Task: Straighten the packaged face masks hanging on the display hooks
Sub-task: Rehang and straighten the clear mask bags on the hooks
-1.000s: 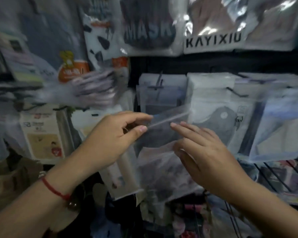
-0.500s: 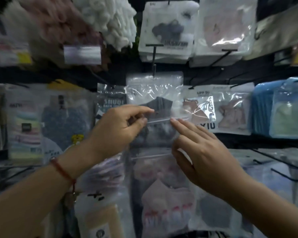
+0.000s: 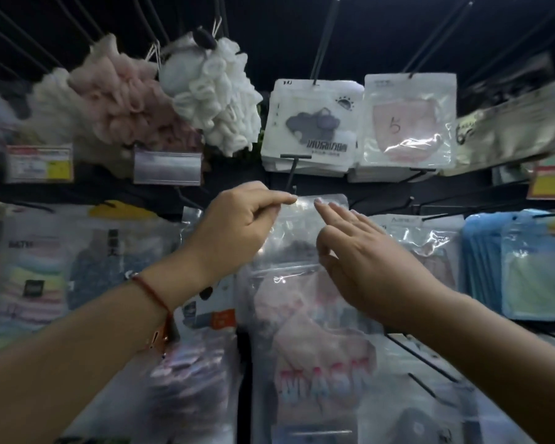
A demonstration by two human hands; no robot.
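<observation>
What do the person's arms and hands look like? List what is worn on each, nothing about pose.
Both forearms are bare, with no sleeves or gloves in view. The left hand has a thin red cord bracelet round its wrist, with a small pale bead or clasp on it and what looks like an orange charm hanging below, too blurred to identify. The right hand and its wrist carry nothing visible. Fingernails look short and unpainted.

- Clear glossy mask packet point(image 3: 302, 225) at centre, dark mask inside.
- White packet point(image 3: 311, 123) at 12 o'clock, grey mask print.
- Pink scrunchies point(image 3: 122, 100) at 10 o'clock, white scrunchies point(image 3: 218, 91) beside.
- Blue packets point(image 3: 526, 264) at 3 o'clock.
- Red string bracelet point(image 3: 151, 291) at 8 o'clock.
</observation>
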